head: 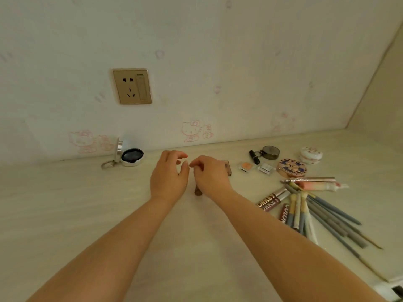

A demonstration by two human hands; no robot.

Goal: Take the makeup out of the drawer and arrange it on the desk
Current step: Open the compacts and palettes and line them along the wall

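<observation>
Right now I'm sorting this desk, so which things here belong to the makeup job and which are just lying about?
Makeup job: open compact, lipstick, eyeshadow pots, round tins, lip gloss tubes, brushes.

Lying about: wall socket, cartoon wall stickers.

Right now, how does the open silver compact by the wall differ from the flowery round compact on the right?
The silver compact stands open, its lid tipped up, showing a dark inside; the flowery compact is closed. The silver one is plain and shiny; the flowery one carries a blue and pink pattern. The silver one sits alone to the left of the hands; the flowery one lies among other makeup. Both are round and rest on the desk.
</observation>
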